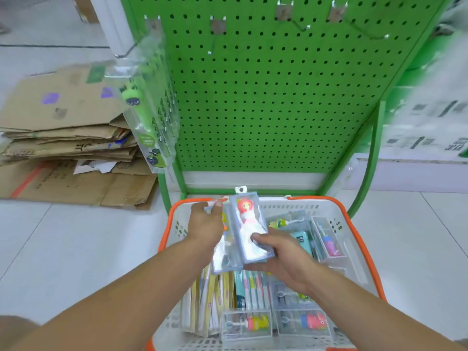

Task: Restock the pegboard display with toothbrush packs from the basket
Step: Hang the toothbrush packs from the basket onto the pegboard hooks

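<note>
Fingers (255,238) of the right hand (283,262) curled round the low end of a clear toothbrush pack (249,229), thumb on top, in the middle of the frame. Fingers of the left hand (205,224) pinching the top of a second pack (224,259), just beside the first and partly under it. Both packs held up over the basket (364,249), hang tabs pointing at the pegboard (266,97).

Red and white toy-shaped brush inside the first pack. Second pack too blurry to tell what is inside.

Some of the job done, by the look of it: a bunch of green packs (149,117) hanging on the far left hook (126,50), at the upper left of the frame. Three more hooks along the top, one in the upper middle (211,45) and two at the upper right (300,26) (367,31), all bare.

Lots left to do. Basket at the bottom of the frame full of packs: flat card ones (207,300) on the left, clear boxes (247,324) at the bottom and right. Probably just picking up two to hang next, likely on the bare hook in the middle.

Flat cardboard (63,127) piled on the floor (76,236) at the left of the frame.
</note>
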